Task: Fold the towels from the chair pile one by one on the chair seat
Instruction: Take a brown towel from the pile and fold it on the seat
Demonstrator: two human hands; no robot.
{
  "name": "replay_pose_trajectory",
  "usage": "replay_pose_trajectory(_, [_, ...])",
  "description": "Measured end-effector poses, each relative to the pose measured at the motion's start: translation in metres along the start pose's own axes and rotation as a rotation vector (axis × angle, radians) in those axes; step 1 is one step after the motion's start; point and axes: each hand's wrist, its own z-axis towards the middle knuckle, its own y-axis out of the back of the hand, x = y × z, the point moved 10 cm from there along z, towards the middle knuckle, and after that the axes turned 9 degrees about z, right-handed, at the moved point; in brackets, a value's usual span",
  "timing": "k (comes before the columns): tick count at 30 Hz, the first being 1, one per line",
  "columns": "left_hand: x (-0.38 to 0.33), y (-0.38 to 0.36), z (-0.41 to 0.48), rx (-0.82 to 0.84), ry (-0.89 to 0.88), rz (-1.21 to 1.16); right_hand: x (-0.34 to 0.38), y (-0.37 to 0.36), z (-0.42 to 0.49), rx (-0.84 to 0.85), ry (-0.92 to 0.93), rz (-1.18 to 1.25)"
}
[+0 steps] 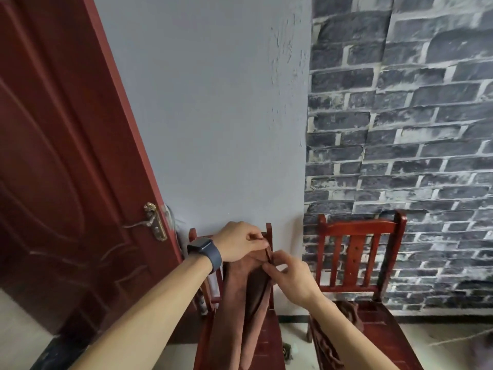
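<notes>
1. The left grip (240,241), a watch (205,249) on its wrist, pinches the top edge of the brown towel (234,303).
2. The right grip (290,273) pinches the same edge just beside it.
3. The towel hangs down over the left chair (268,343).
4. The towel pile (326,343) lies on the right chair (357,252).

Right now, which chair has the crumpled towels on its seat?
The right chair, by the brick wall; the left chair sits behind the held towel.
</notes>
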Motion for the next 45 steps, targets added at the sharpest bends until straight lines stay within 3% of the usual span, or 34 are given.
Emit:
replay_pose_trajectory(7, [0.039, -0.013, -0.013, 0.196, 0.057, 0.094, 0.017, -0.001, 0.025, 0.051, 0.075, -0.45])
replay_pose_trajectory(11, [0.033, -0.02, -0.013, 0.283, 0.036, -0.048, 0.023, -0.006, 0.051, 0.185, 0.004, -0.624])
replay_pose_trajectory(14, [0.026, -0.025, -0.006, 0.254, 0.055, -0.229, 0.025, 0.005, 0.069, 0.149, -0.027, -0.502])
replay_pose_trajectory(17, [0.024, -0.029, 0.002, 0.166, 0.162, -0.556, -0.001, 0.048, 0.054, -0.213, -0.053, -0.042])
replay_pose_trajectory(20, [0.021, -0.04, 0.009, 0.066, 0.285, -0.892, -0.069, 0.062, -0.003, -0.433, -0.177, 0.393])
replay_pose_trajectory(23, [0.003, -0.057, 0.009, 0.039, 0.351, -1.104, -0.162, 0.054, -0.071, -0.561, -0.423, 0.542])
replay_pose_trajectory(26, [-0.015, -0.078, 0.006, 0.087, 0.372, -1.186, -0.226, 0.033, -0.109, -0.466, -0.598, 0.518])
replay_pose_trajectory(31, [-0.023, -0.1, 0.002, 0.143, 0.374, -1.187, -0.246, 0.037, -0.102, -0.361, -0.665, 0.58])
replay_pose_trajectory(34, [-0.022, -0.103, 0.003, 0.139, 0.357, -1.154, -0.246, 0.018, -0.1, 0.035, -0.832, 0.363])
replay_pose_trajectory(36, [-0.021, -0.106, 0.003, 0.157, 0.35, -1.131, -0.242, 0.004, -0.107, 0.329, -0.829, 0.087])
replay_pose_trajectory(37, [-0.019, -0.107, 0.002, 0.171, 0.348, -1.116, -0.243, 0.0, -0.107, 0.365, -0.802, 0.011])
replay_pose_trajectory(39, [-0.016, -0.109, -0.005, 0.182, 0.364, -1.065, -0.249, -0.008, -0.106, 0.265, -0.785, 0.127])
replay_pose_trajectory(43, [-0.013, -0.109, -0.02, 0.176, 0.384, -1.046, -0.256, -0.023, -0.113, -0.135, -0.799, 0.796])
replay_pose_trajectory(45, [-0.006, -0.103, -0.026, 0.131, 0.397, -1.044, -0.262, -0.022, -0.114, -0.252, -0.791, 0.865])
